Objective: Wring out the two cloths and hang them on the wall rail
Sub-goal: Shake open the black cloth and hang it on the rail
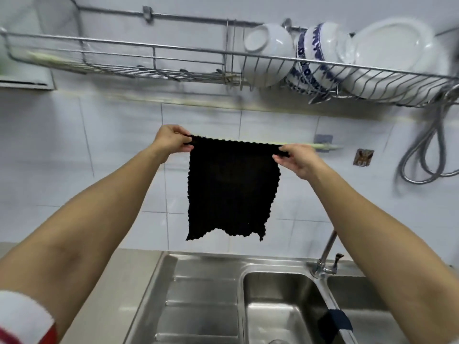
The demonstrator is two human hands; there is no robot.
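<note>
- Black cloth [232, 187] held up spread flat in front of the tiled wall [119, 150], hanging free above the sink [278, 301]
- Left hand [171, 141] pinching the top left corner, right hand [296, 158] pinching the top right corner, top edge pulled taut between them
- Pale wall rail [325, 146] just behind the top edge, its free end showing past the right hand; touching or not, cannot tell
- Step in hand, by the look of it: draping this cloth over the rail
- Best done by keeping both corners level, lifting the top edge over the rail, then lowering so roughly half falls on each side
- Worth letting go of both corners together, so the cloth does not slide off one end
- Second dark cloth [334, 324] draped over the divider between the sink basins, low right, not yet hung
- Steel sink with ribbed draining board set in a pale counter [139, 274], tap [327, 254] at the back
- Wire dish rack [154, 60] fixed high on the wall, bowls [268, 45] and a plate [395, 45] stacked at its right end
- Metal hose [427, 155] looped down the wall at far right
</note>
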